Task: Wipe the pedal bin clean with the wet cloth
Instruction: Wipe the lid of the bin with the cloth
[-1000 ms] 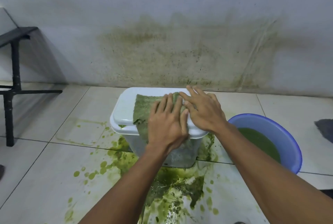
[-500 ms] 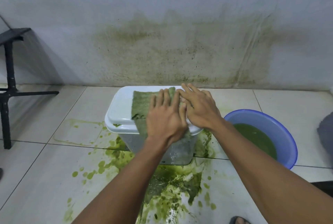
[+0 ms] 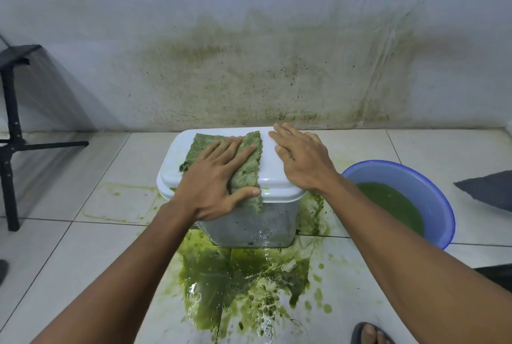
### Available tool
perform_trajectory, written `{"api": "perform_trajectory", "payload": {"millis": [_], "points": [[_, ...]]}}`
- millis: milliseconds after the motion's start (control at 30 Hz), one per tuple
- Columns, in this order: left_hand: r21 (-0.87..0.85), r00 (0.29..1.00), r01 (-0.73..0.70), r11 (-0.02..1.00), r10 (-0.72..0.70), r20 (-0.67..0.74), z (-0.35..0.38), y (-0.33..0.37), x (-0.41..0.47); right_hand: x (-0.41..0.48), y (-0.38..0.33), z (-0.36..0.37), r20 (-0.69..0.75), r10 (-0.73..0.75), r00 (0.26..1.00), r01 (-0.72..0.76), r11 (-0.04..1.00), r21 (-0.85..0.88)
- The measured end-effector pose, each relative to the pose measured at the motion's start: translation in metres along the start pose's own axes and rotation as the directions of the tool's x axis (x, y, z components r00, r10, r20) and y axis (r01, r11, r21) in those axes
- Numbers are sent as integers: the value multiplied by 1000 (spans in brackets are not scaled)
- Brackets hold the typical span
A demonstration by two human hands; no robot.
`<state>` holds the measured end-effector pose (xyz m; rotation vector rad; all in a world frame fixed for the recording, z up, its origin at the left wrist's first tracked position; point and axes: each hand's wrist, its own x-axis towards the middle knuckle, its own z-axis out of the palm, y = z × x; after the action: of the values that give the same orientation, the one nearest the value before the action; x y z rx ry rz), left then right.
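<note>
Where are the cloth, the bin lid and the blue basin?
cloth [image 3: 203, 147]: head view, uncovered far-left part.
bin lid [image 3: 271, 177]: head view, bare white strip right of the cloth.
blue basin [image 3: 401, 174]: head view, inner wall on the far side.

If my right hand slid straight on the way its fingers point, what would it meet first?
The right hand has its fingertips at the far edge of the bin lid, so nothing on the lid blocks it. Next is probably the stained wall, though the gap behind is unclear.

Bare forearms [image 3: 133, 274], dark sandal [image 3: 358, 330]
</note>
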<state>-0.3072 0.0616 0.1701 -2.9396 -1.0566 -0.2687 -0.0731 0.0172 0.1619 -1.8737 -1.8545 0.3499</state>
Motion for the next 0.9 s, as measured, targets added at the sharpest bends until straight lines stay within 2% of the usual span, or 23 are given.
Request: {"api": "perform_trajectory", "payload": {"millis": [200, 267, 433, 633, 800, 900], "points": [[12, 1000, 9, 1000, -9, 6, 8, 28, 18, 0, 1, -3, 10, -37, 999, 37, 997, -71], [-19, 1000, 3, 1000, -3, 19, 1, 15, 13, -1, 7, -7, 48, -59, 997, 61, 998, -36], [8, 994, 95, 995, -95, 53, -2, -5, 4, 3, 17, -12, 113, -68, 991, 57, 993, 103], [31, 994, 103, 994, -104, 35, 11, 54, 35, 1, 15, -6, 25, -87, 996, 86, 995, 51], [20, 997, 67, 998, -68, 41, 3, 19, 18, 0, 15, -6, 45, -82, 996, 80, 996, 47], [-15, 991, 132, 991, -132, 36, -2, -14, -4, -1, 16, -7, 60, -78, 995, 72, 993, 96]]}}
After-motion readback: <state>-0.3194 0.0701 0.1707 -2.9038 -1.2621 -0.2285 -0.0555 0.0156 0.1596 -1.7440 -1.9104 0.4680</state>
